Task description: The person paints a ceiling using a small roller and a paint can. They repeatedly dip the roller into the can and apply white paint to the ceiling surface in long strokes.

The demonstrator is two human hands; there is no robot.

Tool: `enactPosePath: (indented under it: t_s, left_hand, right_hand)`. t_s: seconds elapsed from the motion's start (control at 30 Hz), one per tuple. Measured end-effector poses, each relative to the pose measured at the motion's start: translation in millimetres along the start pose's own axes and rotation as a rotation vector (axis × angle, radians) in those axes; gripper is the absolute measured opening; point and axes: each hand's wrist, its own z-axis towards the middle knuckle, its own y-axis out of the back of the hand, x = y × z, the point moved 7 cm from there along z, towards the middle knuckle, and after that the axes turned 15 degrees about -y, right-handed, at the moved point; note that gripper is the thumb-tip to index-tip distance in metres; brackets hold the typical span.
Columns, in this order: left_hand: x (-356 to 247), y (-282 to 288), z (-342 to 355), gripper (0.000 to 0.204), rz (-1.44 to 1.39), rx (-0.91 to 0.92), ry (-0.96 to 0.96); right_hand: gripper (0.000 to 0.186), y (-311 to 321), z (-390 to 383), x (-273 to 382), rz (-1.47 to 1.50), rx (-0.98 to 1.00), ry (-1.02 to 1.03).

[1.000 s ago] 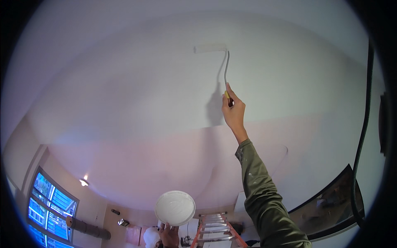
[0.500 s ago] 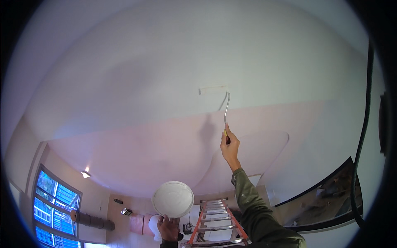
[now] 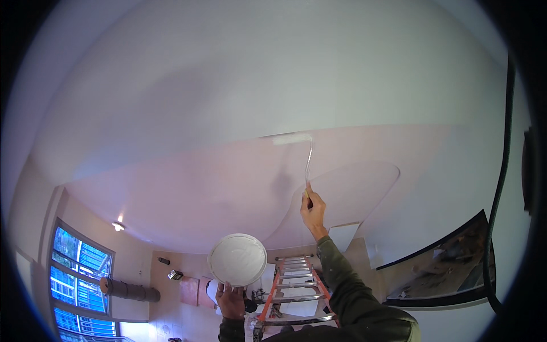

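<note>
Ladder [image 3: 297, 298], paint roller [image 3: 292, 139] and pinkish wall [image 3: 228, 182]: a room being painted.

There's a long, creased olive-green cloth sleeve [image 3: 348, 279], bare right hand [image 3: 313, 212]; and look, dark cloth cuff [image 3: 231, 328], bare left hand [image 3: 231, 303]!

1 lamp [image 3: 118, 226] (lit) shines near a window [image 3: 80, 280].

Right grip [image 3: 313, 211] on paint roller [image 3: 292, 139], left grip [image 3: 231, 302] on round container [image 3: 237, 259]
</note>
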Motion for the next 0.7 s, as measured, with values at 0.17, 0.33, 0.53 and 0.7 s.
enactPosePath:
  t_s: [0.17,0.33,0.53,0.7]
  left_hand:
    - [-0.1,-4.5,-3.2,0.028,0.005,-0.027,0.001]
    - [-3.5,-3.4,-7.1,0.03,0.006,-0.057,-0.014]
    - [-5.2,-3.8,-5.5,0.032,-0.008,-0.057,-0.041]
    - [-0.1,2.7,-6.3,0.034,-0.052,-0.058,-0.05]
  right_hand:
    - [0.044,-21.5,14.4,21.4,-0.037,0.007,0.045]
    - [0.044,-23.1,31.7,42.3,-0.021,-0.035,0.076]
    - [0.044,-15.3,64.2,102.5,0.026,-0.071,0.145]
    - [0.042,-4.7,102.5,170.4,0.028,-0.111,0.214]
